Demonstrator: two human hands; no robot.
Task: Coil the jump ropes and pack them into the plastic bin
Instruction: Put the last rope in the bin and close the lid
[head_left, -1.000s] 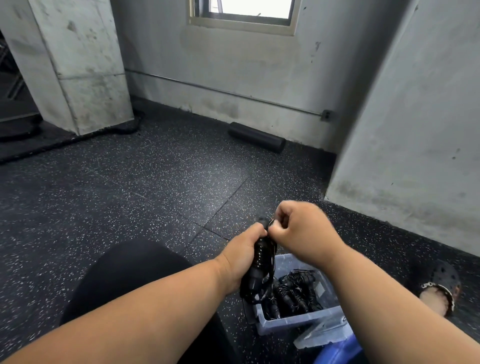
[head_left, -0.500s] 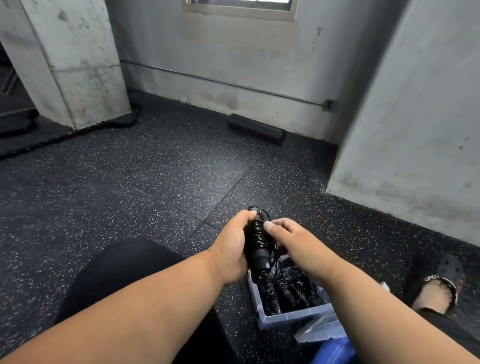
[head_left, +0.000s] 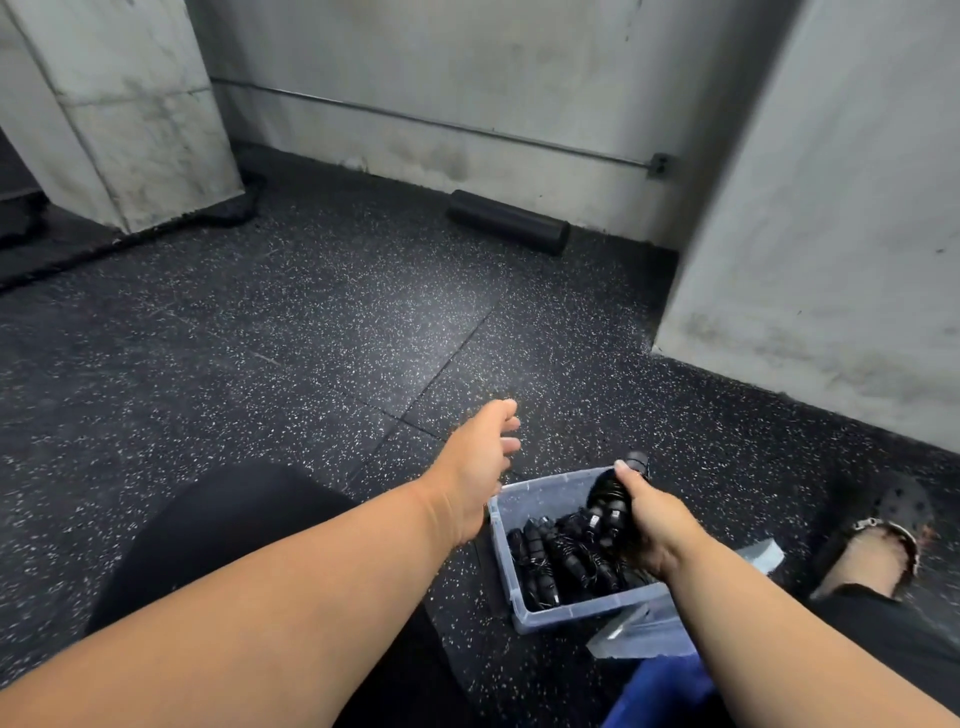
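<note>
Right hand (head_left: 657, 525) at lower right of frame, grip wrapped around a coiled jump rope (head_left: 613, 496), holding it over the right end of the plastic bin (head_left: 524, 618). Bin sits on the speckled floor (head_left: 311, 322) at lower center-right, with several coiled black ropes (head_left: 556, 561) already lying inside. Left hand (head_left: 480, 462) hovers just left of the bin, fingers relaxed and loose, holding nothing. Black foam roller (head_left: 506, 221) lies against the far wall, upper center.

No readable text, label, brand, number or sign anywhere. Plastic bin (head_left: 503, 540), jump ropes (head_left: 558, 558), walls, floor: all unmarked, as far as view shows.
</note>
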